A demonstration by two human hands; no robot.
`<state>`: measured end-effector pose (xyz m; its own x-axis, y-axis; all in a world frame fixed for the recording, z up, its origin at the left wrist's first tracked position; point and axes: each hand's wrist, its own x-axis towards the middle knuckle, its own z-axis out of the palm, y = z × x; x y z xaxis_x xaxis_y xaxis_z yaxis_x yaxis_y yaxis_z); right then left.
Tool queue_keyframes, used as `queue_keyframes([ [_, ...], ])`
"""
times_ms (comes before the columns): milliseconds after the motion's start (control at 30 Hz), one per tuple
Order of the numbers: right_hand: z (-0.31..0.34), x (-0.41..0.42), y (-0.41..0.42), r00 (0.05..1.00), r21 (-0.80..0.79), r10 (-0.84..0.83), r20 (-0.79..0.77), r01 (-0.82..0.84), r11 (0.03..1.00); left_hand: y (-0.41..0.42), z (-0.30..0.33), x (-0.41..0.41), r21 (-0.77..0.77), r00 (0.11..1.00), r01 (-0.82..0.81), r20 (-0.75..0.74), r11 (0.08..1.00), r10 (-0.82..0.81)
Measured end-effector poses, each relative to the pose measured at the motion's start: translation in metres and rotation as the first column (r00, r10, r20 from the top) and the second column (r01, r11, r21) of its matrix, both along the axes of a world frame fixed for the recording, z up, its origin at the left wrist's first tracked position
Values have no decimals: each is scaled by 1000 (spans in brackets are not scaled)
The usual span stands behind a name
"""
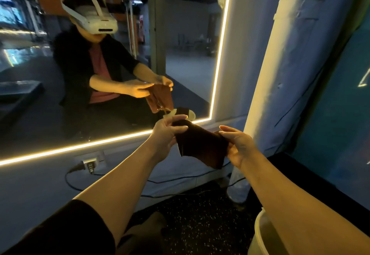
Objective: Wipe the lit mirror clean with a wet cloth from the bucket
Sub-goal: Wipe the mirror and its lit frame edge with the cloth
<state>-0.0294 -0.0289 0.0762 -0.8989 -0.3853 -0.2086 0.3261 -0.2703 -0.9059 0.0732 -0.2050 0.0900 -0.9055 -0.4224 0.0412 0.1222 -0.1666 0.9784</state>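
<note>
A dark brown cloth hangs spread between my two hands, just in front of the mirror's lower right corner. My left hand pinches its upper left edge between thumb and fingers. My right hand grips its right edge. The mirror is large, with a glowing strip of warm light along its right and bottom edges. It reflects a person in a white headset holding the same cloth. A pale bucket stands at the lower right, partly hidden by my right forearm.
A power plug and black cable lie along the wall under the mirror. A pale wrapped column stands right of the mirror. A dark ledge runs at the right. The floor is dark and speckled.
</note>
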Motion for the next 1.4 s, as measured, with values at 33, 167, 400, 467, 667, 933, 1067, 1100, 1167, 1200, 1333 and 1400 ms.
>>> queue_keyframes([
  [33, 2, -2, 1, 998, 13, 19, -56, -18, 1000, -2, 1, 1, -74, 1000, -9, 15, 997, 10],
  [167, 13, -4, -3, 865, 448, 166, -473, 74, 891, -9, 1, 5, -624, 968, -114, 106, 773, 228],
  [400, 16, 5, -19, 614, 549, 135, -777, 556, 624, -11, 7, 16, -684, 969, -101, 98, 722, 228],
  [467, 21, 13, -27, 744, 520, 9, -669, 458, 721, 0, 22, 22, -445, 993, 21, 110, 895, 32],
  [667, 55, 74, -55, 980, 243, 143, 137, -173, 955, 9, 45, 13, -595, 987, -83, 59, 800, 147],
  [933, 36, 57, -60, 930, -253, 227, 288, -155, 955, 12, 49, 5, -603, 936, 348, 269, 718, -228],
  [1067, 26, 20, -58, 979, -182, 52, 197, -15, 983, -5, 32, -18, -761, 979, 199, 183, 617, -90],
  [1100, 21, 12, -62, 987, -128, 7, 163, 14, 992, -14, 24, -26, -849, 992, 72, 117, 523, 53],
  [1167, 9, -6, -71, 995, -46, -58, 81, 62, 997, -36, 7, -38, -953, 961, -137, -62, 271, 269],
  [1200, 0, -15, -77, 996, -24, -70, 50, 71, 997, -47, -1, -43, -966, 936, -218, -167, 138, 310],
  [1333, -35, -59, -112, 988, 50, -121, -93, 126, 991, -92, -26, -52, -926, 868, -285, -359, -250, 342],
  [1400, -35, -74, -134, 968, 50, -203, -145, 212, 976, -110, -30, -49, -902, 876, -214, -347, -374, 336],
])
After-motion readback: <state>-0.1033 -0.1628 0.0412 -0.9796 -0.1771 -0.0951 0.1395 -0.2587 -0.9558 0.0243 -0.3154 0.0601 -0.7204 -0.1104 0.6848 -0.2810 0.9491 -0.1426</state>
